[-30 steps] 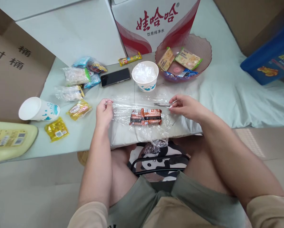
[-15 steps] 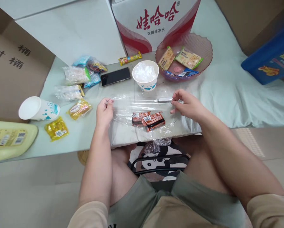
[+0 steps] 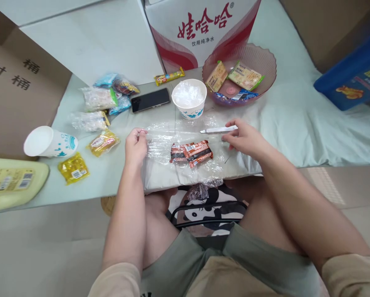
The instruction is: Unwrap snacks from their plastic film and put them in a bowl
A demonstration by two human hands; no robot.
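My left hand is closed in a pinch on the left edge of a sheet of clear plastic wrap. On the wrap lie two small snack packets in brown-orange wrappers, partly overlapping. At the right my right hand has its thumb and fingers apart, around the back end of a slim white craft knife; whether it touches the knife I cannot tell. Just beyond the wrap stands a paper cup with crumpled clear film inside.
A pink bowl holds snack packets. Left of the cup lie a phone and several snack packets, with a yellow one near the front edge. Another paper cup lies on its side. Boxes stand behind, a blue container at right.
My right hand has parted its fingers from their pinch near the wrap's right edge. More of the knife shows. The snack packets and the wrap have shifted slightly left.
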